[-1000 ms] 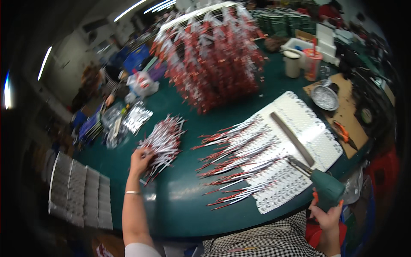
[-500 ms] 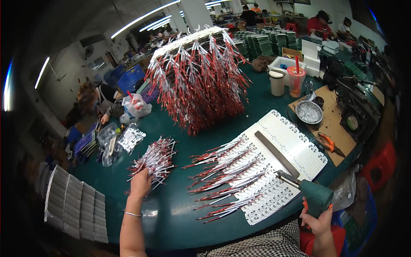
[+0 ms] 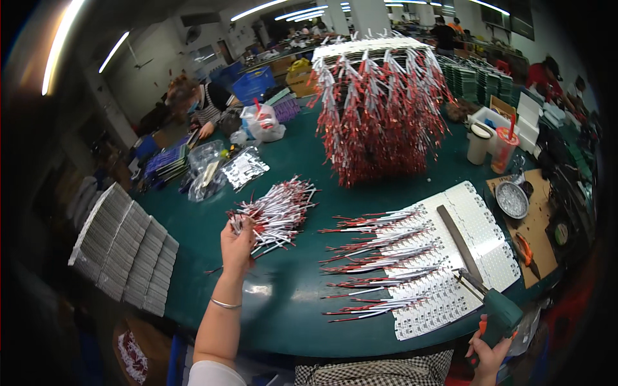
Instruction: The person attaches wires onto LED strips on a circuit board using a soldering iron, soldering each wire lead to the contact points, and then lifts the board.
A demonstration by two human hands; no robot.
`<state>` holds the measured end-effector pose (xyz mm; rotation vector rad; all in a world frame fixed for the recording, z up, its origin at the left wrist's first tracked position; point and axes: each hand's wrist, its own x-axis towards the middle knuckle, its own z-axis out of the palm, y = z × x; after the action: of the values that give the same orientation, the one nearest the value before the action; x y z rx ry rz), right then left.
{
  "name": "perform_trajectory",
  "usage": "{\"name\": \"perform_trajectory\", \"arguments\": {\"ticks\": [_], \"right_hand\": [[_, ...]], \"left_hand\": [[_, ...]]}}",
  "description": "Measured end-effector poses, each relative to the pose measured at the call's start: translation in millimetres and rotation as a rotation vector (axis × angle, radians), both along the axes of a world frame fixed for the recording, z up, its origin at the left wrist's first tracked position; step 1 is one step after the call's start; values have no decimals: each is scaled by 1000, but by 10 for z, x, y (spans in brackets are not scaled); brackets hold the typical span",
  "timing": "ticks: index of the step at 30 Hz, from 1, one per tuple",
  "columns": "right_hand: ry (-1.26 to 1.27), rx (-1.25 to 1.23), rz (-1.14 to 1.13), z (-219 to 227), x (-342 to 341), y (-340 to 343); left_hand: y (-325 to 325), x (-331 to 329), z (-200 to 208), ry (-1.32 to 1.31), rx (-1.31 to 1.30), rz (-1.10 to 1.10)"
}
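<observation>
My left hand (image 3: 237, 243) is closed on some wires at the near left end of a loose heap of red and white wires (image 3: 283, 209). Which wires it grips is partly hidden by the fingers. At the lower right, my right hand (image 3: 489, 354) is wrapped round the handle of a green soldering gun (image 3: 502, 314) with an orange trigger. Its metal tip points up and left over a white circuit board panel (image 3: 418, 312). Rows of red and white wires (image 3: 373, 264) stick out leftward from that panel. A dark flat bar (image 3: 458, 241) lies across it.
Behind stands a tall stack of boards with hanging wires (image 3: 383, 116). Stacked white panels (image 3: 125, 251) stand at the left edge. To the right are a lidded cup (image 3: 477, 143), a drink cup (image 3: 504, 151), a metal bowl (image 3: 512, 199) and pliers (image 3: 526, 254). A co-worker (image 3: 209, 106) sits far left.
The view has swung left, so the table things appear further right. My left hand remains at the wire heap, its fingers now drawn together on wires. The soldering gun stays in my right hand.
</observation>
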<state>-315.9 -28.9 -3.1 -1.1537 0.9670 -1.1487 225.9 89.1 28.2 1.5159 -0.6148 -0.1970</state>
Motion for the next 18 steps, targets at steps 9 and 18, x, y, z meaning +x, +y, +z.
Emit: {"name": "perform_trajectory", "arguments": {"ticks": [9,18], "right_hand": [[60,-101,98,99,40,28],[139,-215,63,51,-8,-39]], "left_hand": [[153,-375,-55,-42,184,-173],[341,-564,177,-809,955,95]]}}
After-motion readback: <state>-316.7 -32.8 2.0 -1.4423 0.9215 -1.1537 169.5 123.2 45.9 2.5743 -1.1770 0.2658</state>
